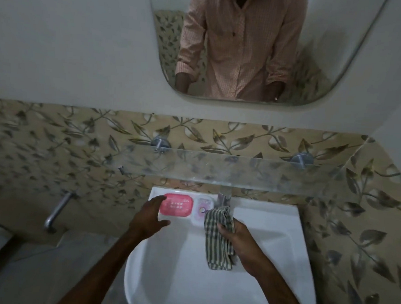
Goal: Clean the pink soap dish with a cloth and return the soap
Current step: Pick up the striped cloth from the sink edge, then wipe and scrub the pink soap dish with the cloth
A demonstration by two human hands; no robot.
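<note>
The pink soap dish point(177, 205) sits on the back left ledge of the white sink point(268, 217), its slotted tray showing with no soap in it. Right beside it lies a pale object point(202, 210) with a pink pattern, possibly the soap or a lid; I cannot tell which. My left hand point(149, 217) hovers open at the dish's left end, fingertips at its rim. My right hand point(238, 238) is over the basin, shut on a green-and-white checked cloth point(219, 237) that hangs down from it.
A tap point(224, 198) stands behind the cloth at the sink's back. A glass shelf point(240, 170) juts out above the sink on two metal brackets. A metal wall tap point(56, 211) is at the left. A mirror point(260, 45) hangs above.
</note>
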